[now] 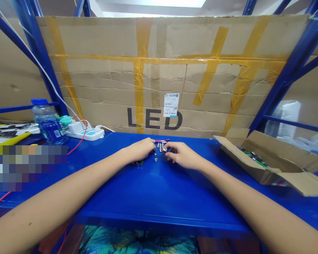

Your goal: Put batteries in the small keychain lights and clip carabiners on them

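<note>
Two bare hands met at the far middle of a blue shelf top [159, 190], over a scatter of small silver button cells [159, 148]. The left hand [141, 150] lay palm down, its fingers curled together and resting on the surface, with a dark green-edged part [137, 163] showing just beneath its heel at 6 o'clock. The right hand [182, 155] pinched one silver cell [164, 150] between thumb and forefinger, the remaining fingers folded loosely under. From that pinch the loose cells lay at roughly 10 o'clock, between the two hands and touching neither, slightly nearer the right hand's fingertips than the left's. A slim pink-and-silver stick [162, 140] (too small to identify) lay just beyond the cells at 12 o'clock, its long axis running left to right across the gap between the index fingers.

A taped cardboard sheet printed LED [153, 118] stood upright behind the work. An open cardboard box [270, 165] holding green parts sat well apart at 3 o'clock, while a water bottle [49, 123] and a white power strip [84, 133] stood well apart at 10 o'clock, a red wire [79, 141] trailing past them
</note>
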### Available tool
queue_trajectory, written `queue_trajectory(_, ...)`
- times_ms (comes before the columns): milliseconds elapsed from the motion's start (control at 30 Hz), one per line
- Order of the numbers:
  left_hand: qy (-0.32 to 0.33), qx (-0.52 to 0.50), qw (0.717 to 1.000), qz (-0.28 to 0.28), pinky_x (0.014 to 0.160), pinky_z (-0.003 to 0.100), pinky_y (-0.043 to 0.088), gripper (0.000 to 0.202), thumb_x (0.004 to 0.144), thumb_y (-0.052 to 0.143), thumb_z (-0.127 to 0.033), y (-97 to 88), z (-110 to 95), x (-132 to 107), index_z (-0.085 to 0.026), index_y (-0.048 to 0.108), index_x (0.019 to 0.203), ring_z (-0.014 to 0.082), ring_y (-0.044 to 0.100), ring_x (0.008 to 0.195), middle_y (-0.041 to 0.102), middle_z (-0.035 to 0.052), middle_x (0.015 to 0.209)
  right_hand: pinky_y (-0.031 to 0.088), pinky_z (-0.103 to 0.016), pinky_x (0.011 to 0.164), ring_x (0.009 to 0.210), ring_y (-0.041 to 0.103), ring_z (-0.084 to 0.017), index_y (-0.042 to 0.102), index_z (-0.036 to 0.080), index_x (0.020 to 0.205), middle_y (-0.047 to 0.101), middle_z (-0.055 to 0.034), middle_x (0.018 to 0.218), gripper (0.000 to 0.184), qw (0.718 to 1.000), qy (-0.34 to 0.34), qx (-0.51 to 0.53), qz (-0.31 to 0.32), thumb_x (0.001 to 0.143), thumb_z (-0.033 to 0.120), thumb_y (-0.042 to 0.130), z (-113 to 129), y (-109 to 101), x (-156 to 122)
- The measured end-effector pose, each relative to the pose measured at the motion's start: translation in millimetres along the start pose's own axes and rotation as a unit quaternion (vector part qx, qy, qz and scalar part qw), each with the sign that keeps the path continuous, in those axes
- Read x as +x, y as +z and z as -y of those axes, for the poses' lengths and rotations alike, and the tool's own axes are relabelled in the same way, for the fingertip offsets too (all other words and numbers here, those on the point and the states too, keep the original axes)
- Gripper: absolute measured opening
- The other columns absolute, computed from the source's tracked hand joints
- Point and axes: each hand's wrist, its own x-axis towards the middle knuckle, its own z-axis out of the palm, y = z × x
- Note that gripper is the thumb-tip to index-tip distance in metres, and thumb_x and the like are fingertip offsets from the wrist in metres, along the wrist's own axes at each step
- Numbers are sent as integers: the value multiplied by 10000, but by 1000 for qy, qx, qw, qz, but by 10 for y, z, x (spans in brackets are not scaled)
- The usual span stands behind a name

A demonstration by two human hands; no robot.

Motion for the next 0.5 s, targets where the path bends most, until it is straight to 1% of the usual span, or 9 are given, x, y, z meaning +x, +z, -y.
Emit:
queue_trajectory(100, -22, 35, 998, 39, 667, 278, 411, 213, 799, 456, -52, -30, 28, 21, -145, 629, 719, 186, 556, 761, 626, 79, 819, 443, -265, 635, 647, 596, -139, 591, 185, 894, 639, -3, 731, 120, 1000, -10, -3, -1, 810, 151, 512, -32, 7, 5)
queue_trajectory(200, -45, 47, 996, 53, 654, 283, 411, 153, 834, 493, -118, -68, 68, 35, -134, 619, 748, 191, 561, 745, 626, 98, 831, 433, -262, 623, 638, 583, -137, 592, 186, 898, 635, -1, 720, 114, 1000, -15, -8, -3, 813, 166, 519, -41, 7, 6)
queue_trajectory(333, -53, 46, 995, 71, 641, 276, 414, 123, 854, 542, -211, -110, 106, 41, -138, 622, 796, 198, 573, 744, 635, 102, 818, 435, -260, 633, 642, 589, -136, 585, 188, 896, 627, 4, 714, 112, 1000, -15, -5, -3, 817, 167, 508, -14, 0, 1)
queue_trajectory(400, -54, 47, 995, 72, 620, 270, 408, 121, 852, 539, -210, -120, 109, 46, -144, 621, 794, 193, 573, 726, 637, 97, 804, 430, -258, 627, 641, 585, -135, 584, 189, 890, 626, 5, 716, 104, 1000, -14, -10, -5, 821, 176, 507, -3, -2, -1)
queue_trajectory(500, -47, 38, 996, 70, 594, 265, 396, 127, 840, 515, -168, -123, 112, 63, -149, 625, 780, 178, 567, 679, 635, 80, 767, 417, -255, 605, 637, 575, -138, 586, 188, 878, 624, 2, 717, 93, 1000, -11, -19, -6, 826, 195, 510, -2, -2, 0)
